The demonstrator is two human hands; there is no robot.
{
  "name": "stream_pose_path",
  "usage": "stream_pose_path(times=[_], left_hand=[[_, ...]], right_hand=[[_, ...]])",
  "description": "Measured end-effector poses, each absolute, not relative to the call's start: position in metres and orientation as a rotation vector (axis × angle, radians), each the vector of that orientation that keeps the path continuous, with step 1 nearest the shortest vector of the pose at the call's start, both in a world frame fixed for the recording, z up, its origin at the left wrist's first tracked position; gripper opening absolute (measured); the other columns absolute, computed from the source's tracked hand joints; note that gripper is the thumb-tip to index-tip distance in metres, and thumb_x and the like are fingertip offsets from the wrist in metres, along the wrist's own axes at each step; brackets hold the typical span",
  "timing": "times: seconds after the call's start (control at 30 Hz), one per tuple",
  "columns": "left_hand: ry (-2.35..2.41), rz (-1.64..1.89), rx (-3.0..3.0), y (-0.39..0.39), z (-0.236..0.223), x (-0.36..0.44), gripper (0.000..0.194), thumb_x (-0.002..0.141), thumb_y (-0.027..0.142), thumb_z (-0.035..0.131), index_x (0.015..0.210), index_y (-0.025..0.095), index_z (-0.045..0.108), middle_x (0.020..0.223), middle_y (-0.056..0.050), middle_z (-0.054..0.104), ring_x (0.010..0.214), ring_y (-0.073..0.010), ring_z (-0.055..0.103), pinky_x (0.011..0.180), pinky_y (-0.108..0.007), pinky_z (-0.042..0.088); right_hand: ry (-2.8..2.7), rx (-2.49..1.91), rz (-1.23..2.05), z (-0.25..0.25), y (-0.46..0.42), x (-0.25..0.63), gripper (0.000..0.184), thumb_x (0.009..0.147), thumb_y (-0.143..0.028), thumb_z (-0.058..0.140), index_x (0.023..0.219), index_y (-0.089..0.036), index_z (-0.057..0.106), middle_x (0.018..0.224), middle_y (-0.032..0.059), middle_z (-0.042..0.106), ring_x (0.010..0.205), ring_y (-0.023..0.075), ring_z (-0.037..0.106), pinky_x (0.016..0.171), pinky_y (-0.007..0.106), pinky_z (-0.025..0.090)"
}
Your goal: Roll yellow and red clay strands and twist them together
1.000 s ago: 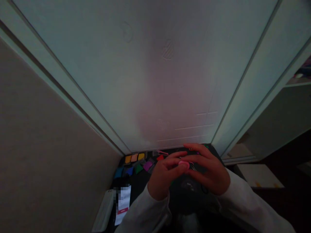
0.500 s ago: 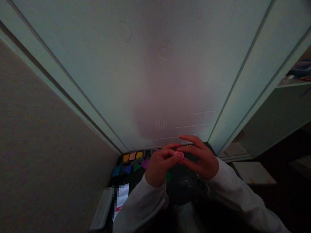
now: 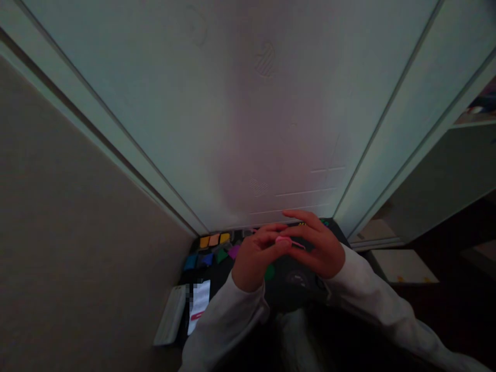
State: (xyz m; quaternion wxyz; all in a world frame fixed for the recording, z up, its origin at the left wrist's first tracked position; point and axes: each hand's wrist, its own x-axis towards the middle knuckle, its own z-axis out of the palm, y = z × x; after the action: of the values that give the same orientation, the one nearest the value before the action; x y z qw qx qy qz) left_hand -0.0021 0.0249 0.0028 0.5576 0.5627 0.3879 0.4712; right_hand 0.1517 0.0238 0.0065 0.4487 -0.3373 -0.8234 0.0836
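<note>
A small pink piece that looks like modelling clay is held between the thumb and fingers of my left hand. From it, a thin pink strip reaches toward the right, between the fingers of my right hand. The right thumb and a finger close around the piece's right side, while another right finger is raised and stretched out. Both hands meet above a dark tabletop. Part of the pink piece is hidden behind fingers. Below the hands lies a green round thing, partly covered by my left wrist.
Several coloured packets, among them an orange one and a blue one, lie at the back left. A lit phone-like screen and a pale slab are at the near left. A white panel rises behind the table.
The view has shifted slightly, so the table appears a little higher. My hands stay together on the pink piece, and more of its thin strip shows between the right fingers.
</note>
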Motion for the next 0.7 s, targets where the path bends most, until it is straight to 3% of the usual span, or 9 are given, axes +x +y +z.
stream_pose_path(times=[0.7], left_hand=[[0.866, 1.04, 1.335, 0.0248, 0.001, 0.0001, 0.011, 0.065, 0.026, 0.059, 0.07, 0.018, 0.066, 0.095, -0.004, 0.056, 0.089, -0.0168, 0.052, 0.082, -0.031, 0.038]], right_hand=[[-2.05, -0.806, 0.234, 0.0007, 0.025, 0.1522, 0.025, 0.072, -0.023, 0.053, 0.097, -0.022, 0.055, 0.117, 0.0075, 0.045, 0.106, 0.02, 0.043, 0.087, 0.039, 0.038]])
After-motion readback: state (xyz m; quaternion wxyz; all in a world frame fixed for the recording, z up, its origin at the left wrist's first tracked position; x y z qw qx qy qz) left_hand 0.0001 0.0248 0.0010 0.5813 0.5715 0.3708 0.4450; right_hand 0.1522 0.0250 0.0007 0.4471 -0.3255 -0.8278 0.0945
